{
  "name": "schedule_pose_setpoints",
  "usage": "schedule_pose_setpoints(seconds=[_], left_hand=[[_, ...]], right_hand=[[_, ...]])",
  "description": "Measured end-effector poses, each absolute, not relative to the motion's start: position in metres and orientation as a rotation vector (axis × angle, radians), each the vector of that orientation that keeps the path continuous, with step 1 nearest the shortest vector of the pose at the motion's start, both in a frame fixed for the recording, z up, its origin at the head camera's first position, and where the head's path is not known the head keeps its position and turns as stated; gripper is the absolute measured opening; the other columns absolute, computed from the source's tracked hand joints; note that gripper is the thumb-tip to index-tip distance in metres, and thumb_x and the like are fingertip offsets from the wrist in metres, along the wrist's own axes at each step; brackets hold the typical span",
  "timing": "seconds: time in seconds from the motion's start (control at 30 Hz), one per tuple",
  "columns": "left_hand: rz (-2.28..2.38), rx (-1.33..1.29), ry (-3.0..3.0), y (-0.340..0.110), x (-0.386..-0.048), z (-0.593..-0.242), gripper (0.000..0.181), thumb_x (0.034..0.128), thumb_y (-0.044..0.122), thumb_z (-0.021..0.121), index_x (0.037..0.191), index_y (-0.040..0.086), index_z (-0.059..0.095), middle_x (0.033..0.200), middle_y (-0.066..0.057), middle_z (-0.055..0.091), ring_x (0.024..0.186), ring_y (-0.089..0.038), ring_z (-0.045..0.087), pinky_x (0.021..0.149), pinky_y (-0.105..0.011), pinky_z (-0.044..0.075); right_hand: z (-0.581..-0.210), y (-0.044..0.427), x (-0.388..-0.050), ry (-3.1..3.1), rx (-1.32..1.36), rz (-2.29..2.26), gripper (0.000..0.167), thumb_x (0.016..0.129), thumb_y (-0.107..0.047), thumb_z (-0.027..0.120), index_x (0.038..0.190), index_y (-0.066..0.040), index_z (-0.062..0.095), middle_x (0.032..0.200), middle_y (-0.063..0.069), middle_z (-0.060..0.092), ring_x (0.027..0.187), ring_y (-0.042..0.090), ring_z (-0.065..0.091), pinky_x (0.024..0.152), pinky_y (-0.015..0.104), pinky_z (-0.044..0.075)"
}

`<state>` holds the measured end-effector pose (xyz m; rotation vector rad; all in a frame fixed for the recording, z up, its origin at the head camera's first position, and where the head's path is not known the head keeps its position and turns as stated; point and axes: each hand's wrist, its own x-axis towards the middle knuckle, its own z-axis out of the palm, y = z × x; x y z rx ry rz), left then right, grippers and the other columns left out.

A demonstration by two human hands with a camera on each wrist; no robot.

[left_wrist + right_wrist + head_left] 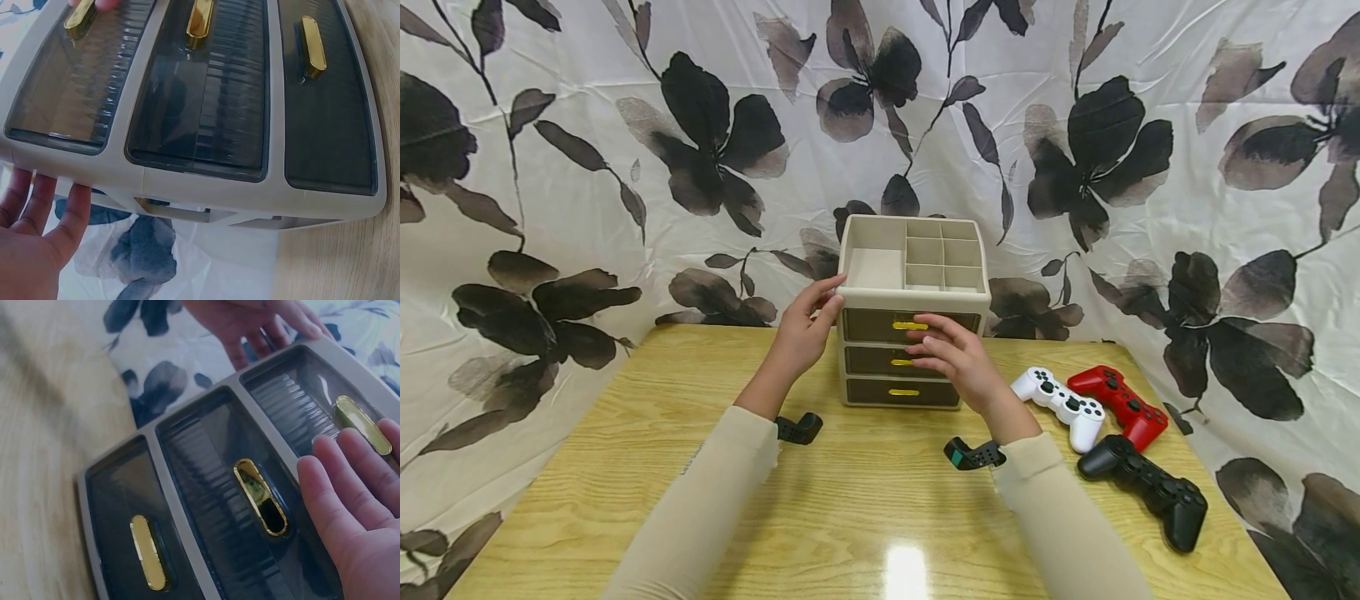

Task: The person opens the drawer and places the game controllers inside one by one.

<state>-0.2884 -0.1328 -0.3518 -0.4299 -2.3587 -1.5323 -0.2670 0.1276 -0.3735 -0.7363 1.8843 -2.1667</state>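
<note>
A cream desktop organizer (pixel 913 296) stands on the table with three dark see-through drawers, all closed, each with a gold handle. My left hand (pixel 805 325) rests its fingertips against the organizer's upper left side, and in the left wrist view its fingers (pixel 76 215) reach along that side. My right hand (pixel 958 362) is in front of the drawers, its fingers loosely extended. Its upper fingertips are at the top drawer's gold handle (pixel 362 425); whether they touch it I cannot tell. The middle handle (pixel 260 497) and bottom handle (pixel 148 553) show below.
The organizer's top has a large open compartment (pixel 876 268) and several small ones. To the right on the wooden table (pixel 850 500) lie a white game controller (pixel 1060 404), a red one (pixel 1120 404) and a black one (pixel 1146 487). A floral cloth (pixel 715 192) hangs behind.
</note>
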Motion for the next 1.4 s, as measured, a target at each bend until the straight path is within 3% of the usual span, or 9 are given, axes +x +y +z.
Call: schedule_pose_setpoints(seconds=[0.33, 1.23, 1.4], left_hand=[[-1.512, -0.466, -2.340, -0.134, -0.290, -0.354, 0.039, 0.1026, 0.032, 0.047, 0.142, 0.028, 0.050, 0.111, -0.013, 0.057, 0.103, -0.024, 0.055, 0.088, -0.043, 0.052], [-1.514, -0.469, -2.343, -0.135, -0.290, -0.354, 0.040, 0.1026, 0.031, 0.047, 0.142, 0.028, 0.049, 0.112, -0.014, 0.056, 0.102, -0.025, 0.054, 0.089, -0.045, 0.051], [-1.509, -0.471, -2.350, -0.135, -0.291, -0.355, 0.040, 0.1023, 0.033, 0.046, 0.142, 0.029, 0.049, 0.112, -0.012, 0.056, 0.102, -0.025, 0.055, 0.089, -0.045, 0.051]], right_hand=[[-0.376, 0.129, -0.264, 1.880, -0.751, -2.173, 0.050, 0.098, -0.016, 0.051, 0.143, 0.002, 0.038, 0.134, 0.028, 0.048, 0.099, 0.018, 0.064, 0.088, 0.033, 0.054], [-0.376, 0.133, -0.239, 1.873, -0.825, -2.127, 0.053, 0.097, -0.014, 0.054, 0.144, 0.002, 0.036, 0.137, 0.035, 0.043, 0.099, 0.018, 0.064, 0.086, 0.034, 0.054], [-0.376, 0.134, -0.232, 1.861, -0.845, -2.118, 0.053, 0.097, -0.015, 0.054, 0.145, 0.002, 0.036, 0.135, 0.028, 0.049, 0.100, 0.018, 0.064, 0.087, 0.035, 0.054]])
